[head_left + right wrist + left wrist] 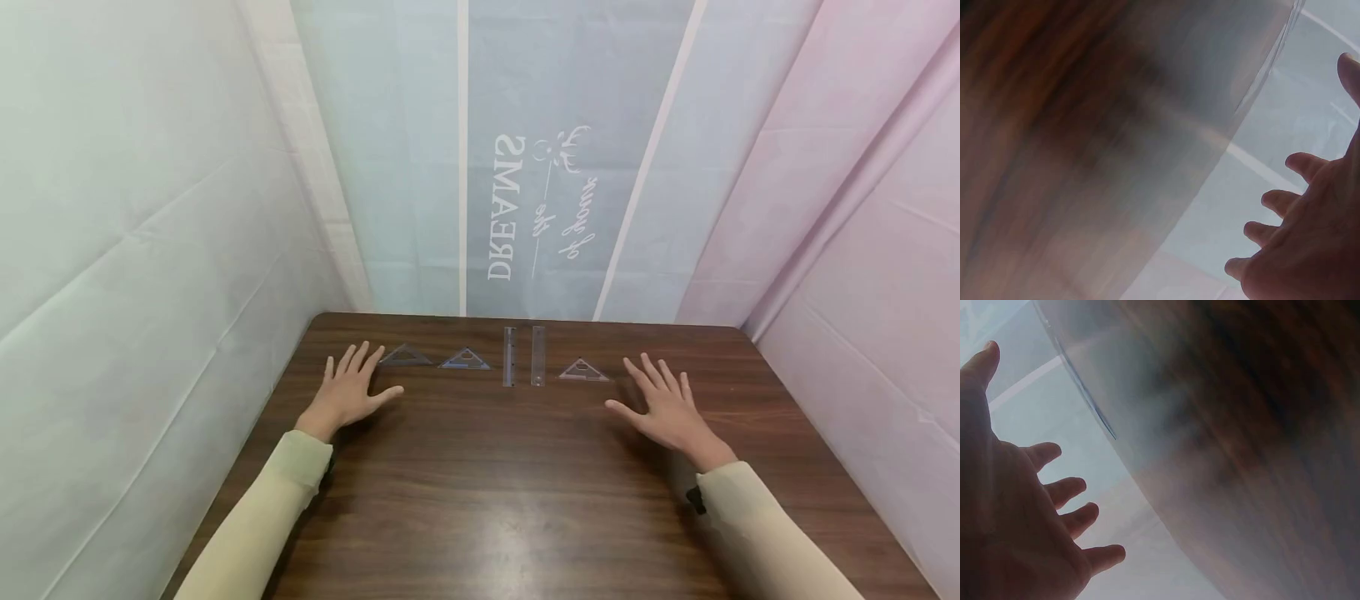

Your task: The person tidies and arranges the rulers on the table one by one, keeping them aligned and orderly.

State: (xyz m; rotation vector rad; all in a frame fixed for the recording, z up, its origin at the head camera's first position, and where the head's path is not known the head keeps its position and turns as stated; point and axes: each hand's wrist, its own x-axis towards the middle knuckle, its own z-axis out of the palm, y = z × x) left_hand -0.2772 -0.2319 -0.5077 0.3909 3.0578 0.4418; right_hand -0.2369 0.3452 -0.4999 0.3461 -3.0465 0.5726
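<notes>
Both hands are spread over the table, palms down and holding nothing. My left hand [351,390] is beside a clear set square [406,357], its index fingertip right at that piece's left corner in the head view. My right hand [662,408] is to the right of another clear set square [584,371], fingers spread toward the back. Between these lie a clear set square with a bluish tint [465,360] and two clear straight rulers, a left one [509,357] and a right one [537,357]. In the wrist views the fingers of each hand stand apart.
The drawing tools lie in a row near the back edge of the dark wood-grain table [480,483]. Behind it hangs a blue cloth [555,83] with mirrored white lettering. Pale cloth walls, a left one [135,250] and a right one [885,292], close in the sides.
</notes>
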